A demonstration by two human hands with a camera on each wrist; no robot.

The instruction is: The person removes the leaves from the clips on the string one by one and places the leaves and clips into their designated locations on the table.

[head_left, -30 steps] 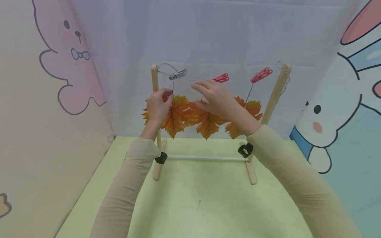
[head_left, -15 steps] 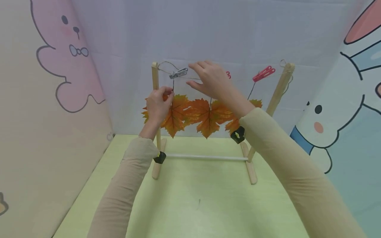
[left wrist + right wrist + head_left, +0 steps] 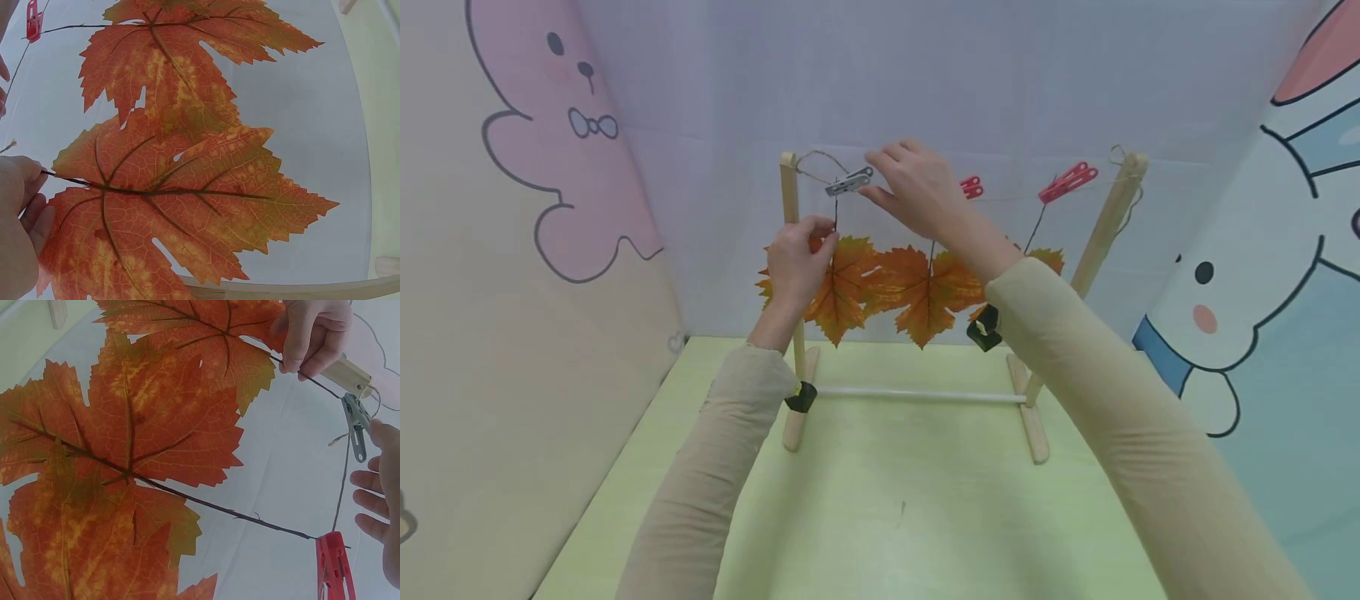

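A person's left hand (image 3: 800, 260) pinches the thin dark stem (image 3: 322, 384) of an orange-and-yellow maple-shaped leaf (image 3: 838, 296), thumb and fingertips closed on it just above the blade. The leaf hangs near the left pale wooden post (image 3: 790, 196), its side edge overlapping the next orange leaf (image 3: 927, 296), so no gap stands between these two blades. The stem's upper end sits at the nose of a grey plastic clothespin (image 3: 848, 181) by the thin tan twine (image 3: 340, 485), a little inward of the post. The right hand (image 3: 917, 187) is spread around the pin's handle end, thumb below and fingers above, a gap between them; whether the thumb presses the handle I cannot tell. Open space separates the two hands, the left lower, the right higher. Farther along, a red plastic clothespin (image 3: 972, 187) stands just past the right hand, partly covered by it, and another red clothespin (image 3: 1067, 182) is near the right wooden post (image 3: 1108, 223). The right sleeve (image 3: 1075, 358) crosses the third leaf, hiding most of it. In the head view, open room shows between the leaf tips and the white rod (image 3: 917, 394) below, which spans the stand's feet on the pale yellow-green tabletop (image 3: 887, 517).
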